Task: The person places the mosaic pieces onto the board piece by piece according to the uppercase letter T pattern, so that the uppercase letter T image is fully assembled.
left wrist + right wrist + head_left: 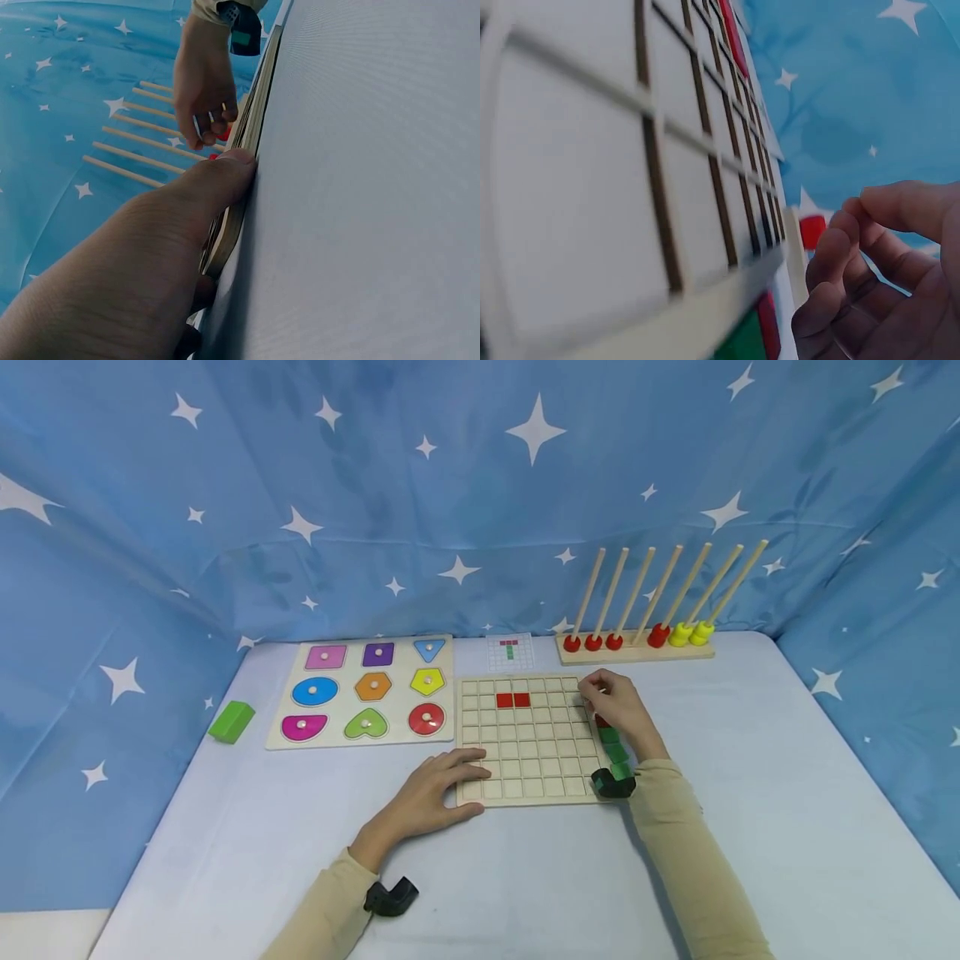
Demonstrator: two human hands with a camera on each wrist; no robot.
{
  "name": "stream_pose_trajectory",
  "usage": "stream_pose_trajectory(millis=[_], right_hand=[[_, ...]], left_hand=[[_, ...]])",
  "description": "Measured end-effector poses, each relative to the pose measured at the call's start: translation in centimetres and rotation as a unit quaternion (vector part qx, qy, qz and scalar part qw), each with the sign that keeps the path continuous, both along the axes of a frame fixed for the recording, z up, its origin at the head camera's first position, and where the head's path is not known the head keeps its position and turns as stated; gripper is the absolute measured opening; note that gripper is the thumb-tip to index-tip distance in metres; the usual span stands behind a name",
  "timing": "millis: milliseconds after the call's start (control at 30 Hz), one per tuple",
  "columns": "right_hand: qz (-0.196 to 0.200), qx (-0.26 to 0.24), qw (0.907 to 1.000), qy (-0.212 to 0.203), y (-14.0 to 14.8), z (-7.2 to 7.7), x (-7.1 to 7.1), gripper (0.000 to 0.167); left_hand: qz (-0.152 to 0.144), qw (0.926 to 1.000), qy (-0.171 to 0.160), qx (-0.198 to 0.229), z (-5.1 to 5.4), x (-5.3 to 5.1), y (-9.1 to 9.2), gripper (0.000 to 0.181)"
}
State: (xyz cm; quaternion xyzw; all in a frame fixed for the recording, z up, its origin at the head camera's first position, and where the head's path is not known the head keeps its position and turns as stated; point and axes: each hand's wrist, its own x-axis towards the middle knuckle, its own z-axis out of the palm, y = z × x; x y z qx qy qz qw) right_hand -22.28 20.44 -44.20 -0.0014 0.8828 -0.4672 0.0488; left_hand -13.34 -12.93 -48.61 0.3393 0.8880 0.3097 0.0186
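White tabletop [420, 902] bears the grid board [532, 769]; my spread left hand [424, 795] should steady its near left corner, while my right hand [619, 703], curled and seemingly empty, hovers far right.

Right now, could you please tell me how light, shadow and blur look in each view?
Head: even light, a soft shadow on the white table beside the right sleeve; left wrist: dimmer, the left hand dark, shadow along the edge of the grid board; right wrist: also dim, the grid board's nearest lines blurred, the right hand shaded.
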Motion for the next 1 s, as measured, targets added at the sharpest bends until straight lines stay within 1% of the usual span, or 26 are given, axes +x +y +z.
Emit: stream_pose_trajectory(millis=[67, 233, 367, 533, 667, 700, 800, 1000], right_hand=[[0.0, 0.01, 0.9999, -0.003, 0.6, -0.2, 0.1, 0.033], [0.005, 0.057, 0.9983, -0.012, 1.8, -0.4, 0.3, 0.032], [0.01, 0.083, 0.996, -0.03, 2.8, -0.4, 0.7, 0.031], [0.042, 0.115, 0.9919, -0.036, 4.7, -0.3, 1.2, 0.029], [0.072, 0.122, 0.9891, -0.042, 5.6, -0.3, 1.4, 0.028], [0.076, 0.12, 0.9889, -0.044, 5.6, -0.3, 1.4, 0.029], [0.092, 0.123, 0.9873, -0.041, 5.6, -0.5, 1.4, 0.028], [0.091, 0.131, 0.9867, -0.032, 5.4, -0.8, 1.3, 0.021]], left_hand=[[0.001, 1.0, -0.003, -0.004, -0.1, 0.1, -0.1, 0.045], [0.002, 1.0, 0.002, -0.009, -0.1, 0.0, -0.1, 0.045], [0.0, 1.0, 0.007, -0.006, 0.0, 0.0, -0.1, 0.046], [-0.002, 1.0, 0.003, -0.002, 0.0, -0.1, 0.2, 0.046], [-0.001, 1.0, 0.005, -0.006, 0.0, -0.2, 0.4, 0.046], [0.0, 0.9999, 0.009, -0.007, -0.1, -0.2, 0.3, 0.045], [0.003, 0.9999, 0.008, -0.006, -0.1, -0.1, 0.2, 0.045], [-0.001, 1.0, 0.001, -0.004, -0.1, -0.1, 0.0, 0.045]])
